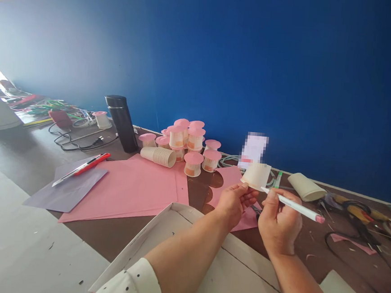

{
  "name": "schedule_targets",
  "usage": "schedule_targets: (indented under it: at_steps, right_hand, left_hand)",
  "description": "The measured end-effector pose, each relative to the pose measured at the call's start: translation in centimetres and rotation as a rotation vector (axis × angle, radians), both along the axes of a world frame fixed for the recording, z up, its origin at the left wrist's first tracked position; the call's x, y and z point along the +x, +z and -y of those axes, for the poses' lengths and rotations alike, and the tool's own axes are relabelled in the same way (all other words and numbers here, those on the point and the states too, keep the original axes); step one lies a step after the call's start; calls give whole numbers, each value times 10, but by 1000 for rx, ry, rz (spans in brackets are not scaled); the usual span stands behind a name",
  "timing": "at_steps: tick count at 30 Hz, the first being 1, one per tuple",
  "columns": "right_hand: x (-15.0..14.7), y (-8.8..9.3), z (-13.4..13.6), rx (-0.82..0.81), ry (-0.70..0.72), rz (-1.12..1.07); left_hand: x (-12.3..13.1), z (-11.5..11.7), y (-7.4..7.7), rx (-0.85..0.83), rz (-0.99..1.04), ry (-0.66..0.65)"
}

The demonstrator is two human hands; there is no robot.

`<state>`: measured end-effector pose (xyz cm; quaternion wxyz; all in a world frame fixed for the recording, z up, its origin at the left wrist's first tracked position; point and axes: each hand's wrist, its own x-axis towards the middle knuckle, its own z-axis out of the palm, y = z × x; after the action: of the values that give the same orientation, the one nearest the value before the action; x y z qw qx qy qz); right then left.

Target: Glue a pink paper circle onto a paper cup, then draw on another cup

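Observation:
In my left hand (233,206) is a white paper cup (256,174), pinched near its rim and turned upside down. My right hand (281,223) is closed around a white marker pen (297,206) with a pink end. The pen's tip points at the cup's lower right side; whether it touches cannot be made out. Left of my hands stand several small cup houses (193,164) with pink paper roofs, some stacked on others. A nested stack of paper cups (157,156) lies on its side in front of them.
Pink paper sheets (134,187) and purple paper (66,195) lie left, with a red utility knife (81,169) on top. A black thermos (123,123) stands behind. On the right are a tipped paper cup (306,187) and tangled cables (356,213). Cardboard (161,234) lies beneath my arms.

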<state>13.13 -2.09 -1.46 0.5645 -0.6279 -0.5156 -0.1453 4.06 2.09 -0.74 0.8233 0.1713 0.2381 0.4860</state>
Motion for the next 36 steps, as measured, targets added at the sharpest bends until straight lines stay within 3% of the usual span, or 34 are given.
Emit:
schedule_targets:
  at_steps: [36]
  right_hand:
    - [-1,2,-1,36,-4,128]
  left_hand:
    - [2,0,-4,89,-74,-22]
